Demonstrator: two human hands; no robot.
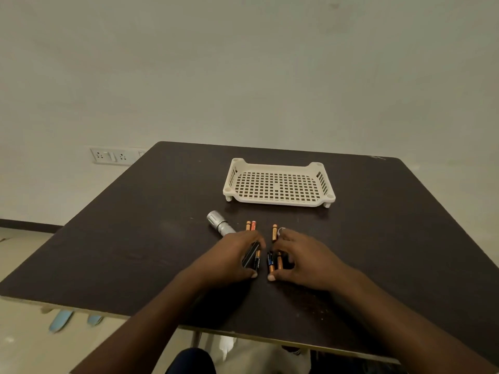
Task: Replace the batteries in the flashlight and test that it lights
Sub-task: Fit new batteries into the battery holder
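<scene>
Gripping battery holder [250, 254] in our left hand [229, 259] | right hand [302, 259] pinches batteries [274, 261] | flashlight [220, 225] lies mid-tabletop [135, 238]

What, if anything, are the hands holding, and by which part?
The left hand grips a black battery holder along its sides. The right hand pinches batteries on the table.

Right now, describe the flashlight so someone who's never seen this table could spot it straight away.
Start at the white perforated tray on the dark table. Nearer the person and to the tray's left lies the flashlight, just beyond the left hand. It is the only silver metal cylinder, thicker than the orange-tipped batteries beside it.
</scene>
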